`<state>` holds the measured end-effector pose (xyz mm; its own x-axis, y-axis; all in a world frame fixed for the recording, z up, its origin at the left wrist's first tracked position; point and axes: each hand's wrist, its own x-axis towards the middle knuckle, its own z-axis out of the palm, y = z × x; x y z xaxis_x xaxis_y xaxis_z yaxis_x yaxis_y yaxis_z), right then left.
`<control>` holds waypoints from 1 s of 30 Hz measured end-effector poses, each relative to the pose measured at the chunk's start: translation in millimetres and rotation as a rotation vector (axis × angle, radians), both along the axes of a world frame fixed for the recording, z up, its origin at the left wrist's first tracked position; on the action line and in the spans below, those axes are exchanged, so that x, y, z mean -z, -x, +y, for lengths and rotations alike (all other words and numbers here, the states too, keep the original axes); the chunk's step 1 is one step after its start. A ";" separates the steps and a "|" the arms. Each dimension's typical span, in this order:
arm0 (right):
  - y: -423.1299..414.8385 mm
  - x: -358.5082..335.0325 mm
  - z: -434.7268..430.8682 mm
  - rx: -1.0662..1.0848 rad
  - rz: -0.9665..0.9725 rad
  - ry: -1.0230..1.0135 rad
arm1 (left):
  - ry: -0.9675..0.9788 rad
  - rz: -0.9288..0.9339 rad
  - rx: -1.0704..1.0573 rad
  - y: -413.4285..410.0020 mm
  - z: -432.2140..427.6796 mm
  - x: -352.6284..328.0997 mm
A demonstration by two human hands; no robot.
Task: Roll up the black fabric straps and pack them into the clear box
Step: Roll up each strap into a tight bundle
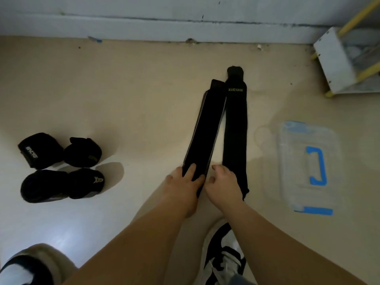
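Left of the clear box (292, 161), my hands sit close together: left hand (185, 183) pressing flat on the near end of the left strap (205, 124), right hand (225, 183) curled over the right strap (235, 130), grip unclear. I judge a loose first turn could roll crooked and unwind.

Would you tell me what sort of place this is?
Likely an indoor room, perhaps a home: a beige floor, a grey baseboard along the wall, and a white storage rack with yellow rods.

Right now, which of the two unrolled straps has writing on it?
The right strap, nearer the clear box: pale lettering near its far end. The left strap is plain.
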<state>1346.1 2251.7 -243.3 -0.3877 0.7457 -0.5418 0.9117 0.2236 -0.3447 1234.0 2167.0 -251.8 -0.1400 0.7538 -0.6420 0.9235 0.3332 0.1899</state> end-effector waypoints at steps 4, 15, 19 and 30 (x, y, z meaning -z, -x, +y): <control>-2.4 -0.4 5.0 0.000 -0.019 0.072 | 0.020 0.046 -0.054 7.3 -6.7 2.6; 44.2 -20.1 -34.9 0.278 0.084 0.266 | 0.028 -0.033 -0.382 36.2 -82.5 -14.9; 78.1 -14.2 -64.3 0.400 0.150 0.442 | -0.016 -0.183 -0.577 47.0 -104.9 -9.6; 124.9 -2.5 -88.9 0.723 0.117 0.622 | -0.034 -0.602 -1.309 84.6 -122.2 -7.4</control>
<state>1221.2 2162.8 -240.8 -0.0234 0.4178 -0.9082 0.7097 -0.6329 -0.3094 1149.3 2044.8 -244.4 -0.4490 0.3143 -0.8364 -0.2584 0.8504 0.4582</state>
